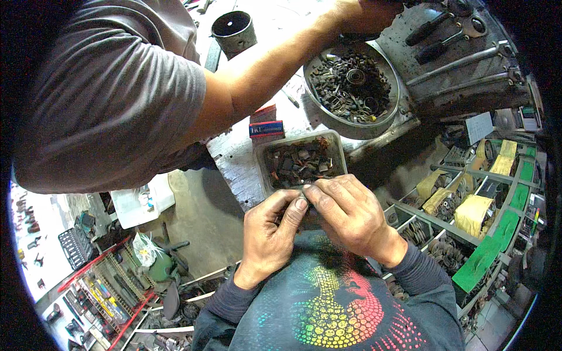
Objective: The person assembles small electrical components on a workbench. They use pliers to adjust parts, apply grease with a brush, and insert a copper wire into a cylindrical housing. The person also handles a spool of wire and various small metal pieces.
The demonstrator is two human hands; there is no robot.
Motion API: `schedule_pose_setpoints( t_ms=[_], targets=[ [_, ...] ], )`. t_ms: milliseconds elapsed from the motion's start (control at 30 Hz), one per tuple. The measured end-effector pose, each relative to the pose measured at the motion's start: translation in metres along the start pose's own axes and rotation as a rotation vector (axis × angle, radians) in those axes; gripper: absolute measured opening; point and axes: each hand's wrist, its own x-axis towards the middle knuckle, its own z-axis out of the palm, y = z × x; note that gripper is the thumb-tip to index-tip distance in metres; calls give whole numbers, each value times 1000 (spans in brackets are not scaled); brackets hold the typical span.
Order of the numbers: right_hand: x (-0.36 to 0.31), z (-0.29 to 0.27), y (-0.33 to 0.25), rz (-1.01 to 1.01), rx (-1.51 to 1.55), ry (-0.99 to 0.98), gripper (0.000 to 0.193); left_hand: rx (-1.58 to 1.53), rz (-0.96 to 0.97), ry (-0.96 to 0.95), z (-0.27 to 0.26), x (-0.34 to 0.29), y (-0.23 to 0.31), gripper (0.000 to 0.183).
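Note:
My left hand and my right hand meet fingertip to fingertip in front of my chest. Both are closed in a pinch on something small and dark; the fingers cover most of it, so its kind does not show. Just beyond my fingertips, a clear plastic tub stands on the corner of the workbench. Small dark blocks and reddish-brown bits lie in the tub. Behind it is a small blue and red box.
A co-worker's bare arm reaches across the bench from the left. At the far right of the bench stands a round metal pan heaped with small metal parts. A dark can stands behind the arm. Divided bins sit at right.

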Motion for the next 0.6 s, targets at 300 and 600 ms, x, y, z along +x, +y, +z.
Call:
schedule_pose_setpoints(
  t_ms=[300,600],
  targets=[
    [-4,-5,6,748,1124,-400,33,316,338,17,-15,-2,12,19],
    [-12,5,-6,304,479,-18,33,253,244,22,-16,0,5,25]
  ],
)
